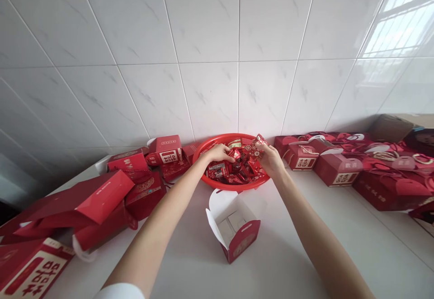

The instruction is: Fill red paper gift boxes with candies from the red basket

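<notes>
My left hand (219,153) reaches into a red plastic basket (217,185) at the foot of the wall, its fingers closed on a shiny red-wrapped candy (236,155). Over the basket's right side, my right hand (270,156) grips a small red patterned candy packet (261,139) between thumb and fingers. Several loose red-wrapped candies (242,174) fill the basket. In front of it stands a red gift box (244,241) with its white-lined flaps raised. Its inside is bare, and neither hand touches it.
On the left, red boxes (101,195) lie piled loosely, some tilted. Rows of closed red gift boxes (339,168) with cord handles stand at the right. Behind them is a brown carton (389,128). A tiled wall (210,95) bounds the white tabletop (281,253).
</notes>
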### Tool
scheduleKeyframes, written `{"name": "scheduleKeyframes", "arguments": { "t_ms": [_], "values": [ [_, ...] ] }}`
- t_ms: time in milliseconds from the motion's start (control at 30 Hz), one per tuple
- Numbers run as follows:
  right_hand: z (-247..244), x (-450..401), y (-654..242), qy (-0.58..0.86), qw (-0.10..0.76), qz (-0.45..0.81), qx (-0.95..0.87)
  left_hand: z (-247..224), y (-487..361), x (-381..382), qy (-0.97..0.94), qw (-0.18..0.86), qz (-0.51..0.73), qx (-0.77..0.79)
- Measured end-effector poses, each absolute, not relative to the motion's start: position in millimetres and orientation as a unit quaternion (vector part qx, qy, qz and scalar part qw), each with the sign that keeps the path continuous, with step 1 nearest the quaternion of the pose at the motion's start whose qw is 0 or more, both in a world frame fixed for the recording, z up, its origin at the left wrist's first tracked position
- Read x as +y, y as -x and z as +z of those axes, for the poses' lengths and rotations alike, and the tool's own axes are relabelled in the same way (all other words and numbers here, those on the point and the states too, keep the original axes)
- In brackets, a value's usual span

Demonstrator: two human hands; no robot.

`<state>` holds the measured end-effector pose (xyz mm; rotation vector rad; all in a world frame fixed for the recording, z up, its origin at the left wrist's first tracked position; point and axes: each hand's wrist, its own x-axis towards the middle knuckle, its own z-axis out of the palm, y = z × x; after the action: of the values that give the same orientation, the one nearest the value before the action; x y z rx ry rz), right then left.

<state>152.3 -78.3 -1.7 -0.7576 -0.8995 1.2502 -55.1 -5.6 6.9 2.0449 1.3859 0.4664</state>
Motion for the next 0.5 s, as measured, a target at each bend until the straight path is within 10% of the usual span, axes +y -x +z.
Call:
{"name": "scheduleKeyframes", "arguments": {
  "t_ms": [500],
  "values": [
    [1.9,-87.3,-149.5,0.320,0.599,0.588,-0.439,14.3,71.2,-59.5,-0.607,0.559,0.397,0.402]
  ]
}}
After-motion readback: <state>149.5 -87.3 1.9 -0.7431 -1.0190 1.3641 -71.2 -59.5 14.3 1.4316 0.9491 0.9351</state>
